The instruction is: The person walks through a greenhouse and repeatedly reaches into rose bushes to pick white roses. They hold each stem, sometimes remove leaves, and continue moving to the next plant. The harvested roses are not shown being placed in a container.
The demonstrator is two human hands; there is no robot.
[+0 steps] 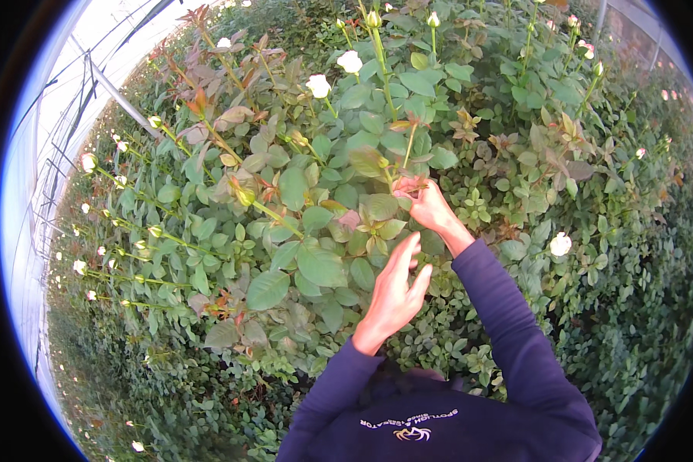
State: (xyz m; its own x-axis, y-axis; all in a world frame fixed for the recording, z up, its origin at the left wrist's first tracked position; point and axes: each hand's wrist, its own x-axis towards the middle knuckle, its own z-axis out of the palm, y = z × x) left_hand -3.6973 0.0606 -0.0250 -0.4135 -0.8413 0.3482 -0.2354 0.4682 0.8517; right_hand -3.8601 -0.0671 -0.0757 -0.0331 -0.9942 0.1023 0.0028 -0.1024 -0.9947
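Observation:
My right hand [430,205] has its fingers curled around a young rose stem [409,147] with reddish leaves. A second shoot with a small green bud [383,163] rises just left of those fingers; whether it is also gripped cannot be made out. Lower and nearer to me is my left hand [394,294], empty, its thumb apart from the fingers, beside a cluster of pale green leaves [378,231]. To the left, a thick stem carries a closed yellow-green rosebud [245,196]. Two open white roses [319,86] stand beyond my hands.
Dense rose bushes surround me on all sides. Tall budded stems [384,69] stand ahead, and many others lean out at the left. A white rose [561,244] blooms right of my right arm. The greenhouse's metal pole [118,92] and pale plastic wall [26,190] are at the left.

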